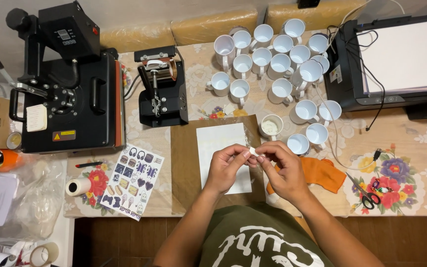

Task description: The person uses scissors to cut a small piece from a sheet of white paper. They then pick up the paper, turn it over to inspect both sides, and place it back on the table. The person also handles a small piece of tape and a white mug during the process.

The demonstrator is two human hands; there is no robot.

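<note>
Item in hand: small white scrap (pixel 253 151), pinched between the fingertips of both hands, above the right edge of the white sheet (pixel 222 153).
Bearing: directly between the two hands; no reach required from either side.
Long axis: too small to judge with certainty; appears to run roughly left to right, fingertip to fingertip.
Nearer hand: neither; both in contact at the same spot.
Left hand (pixel 227 167): fingers curled, thumb and forefinger closed on the scrap, wrist angled up and to the right.
Right hand (pixel 285 170): knuckles raised, thumb and forefinger gripping the same scrap from the right, forearm entering from lower right.
Beneath: brown paper mat (pixel 184 163) on the floral tablecloth (pixel 411 163).
Adjacent: orange cloth (pixel 324 173) just right of the right hand; white mugs (pixel 273 64) beyond, well apart.
</note>
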